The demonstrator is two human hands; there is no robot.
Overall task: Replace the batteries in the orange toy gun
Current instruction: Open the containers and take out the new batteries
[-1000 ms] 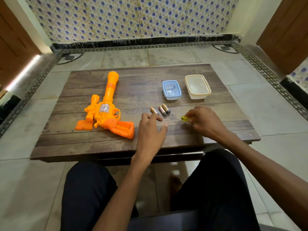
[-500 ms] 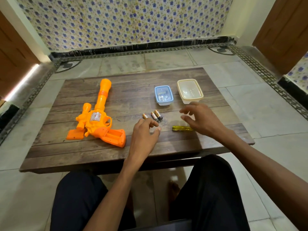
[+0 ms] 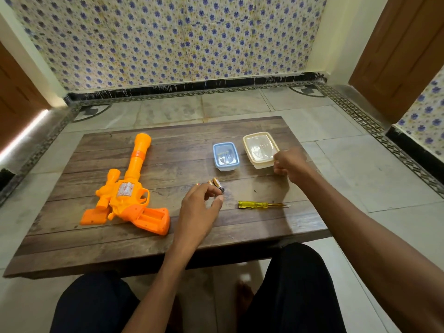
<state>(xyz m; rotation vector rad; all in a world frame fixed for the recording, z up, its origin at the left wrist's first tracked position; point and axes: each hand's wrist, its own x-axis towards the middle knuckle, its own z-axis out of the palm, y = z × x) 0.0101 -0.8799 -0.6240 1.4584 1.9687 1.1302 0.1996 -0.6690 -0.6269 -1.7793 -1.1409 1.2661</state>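
The orange toy gun [image 3: 125, 188] lies on the left of the wooden table [image 3: 72, 243], its grip compartment [image 3: 153, 216] open and facing up. Loose batteries [image 3: 218, 185] lie mid-table. My left hand [image 3: 199, 210] curls its fingers over them, thumb just below; part of the batteries is hidden under the fingers. A yellow screwdriver [image 3: 262, 204] lies alone on the wood to the right. My right hand [image 3: 289, 164] is farther back, its curled fingers and thumb at the near right corner of the cream container [image 3: 260, 147].
A small blue container [image 3: 225, 156] stands left of the cream one; its contents are unclear. My dark-trousered legs sit under the table's near edge. Tiled floor surrounds the low table, with a patterned wall behind and wooden doors at both sides.
My right hand let go of the yellow screwdriver, which now lies on the table, and moved back to the cream container. My left hand stayed over the batteries. The camera tilted up.
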